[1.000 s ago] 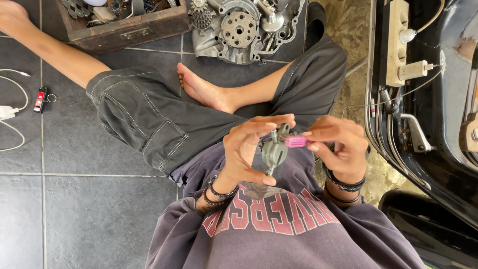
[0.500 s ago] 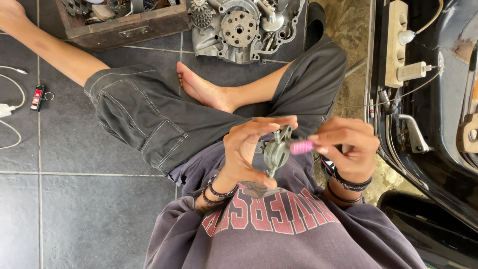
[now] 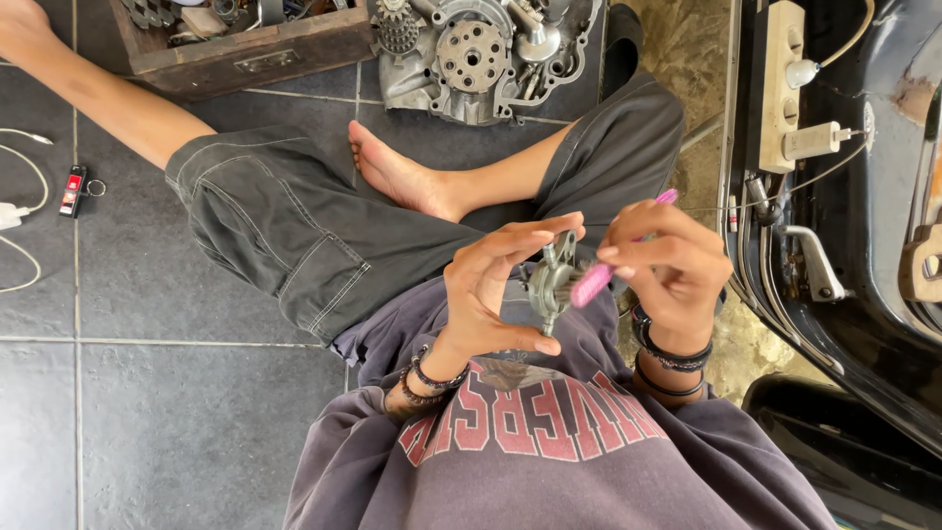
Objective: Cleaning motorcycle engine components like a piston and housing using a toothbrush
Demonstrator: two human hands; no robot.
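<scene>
The left hand [image 3: 486,290] holds a small grey metal part [image 3: 549,283] over the lap, its grip closed on it with fingertips above and thumb below. The right hand [image 3: 667,265] has its grip closed on a pink-handled tool [image 3: 599,275], whose tip touches the part's right side. On the tiled floor [image 3: 147,412] beyond the crossed legs lie an engine casing [image 3: 471,59] and a wooden box [image 3: 245,49] of parts, side by side
</scene>
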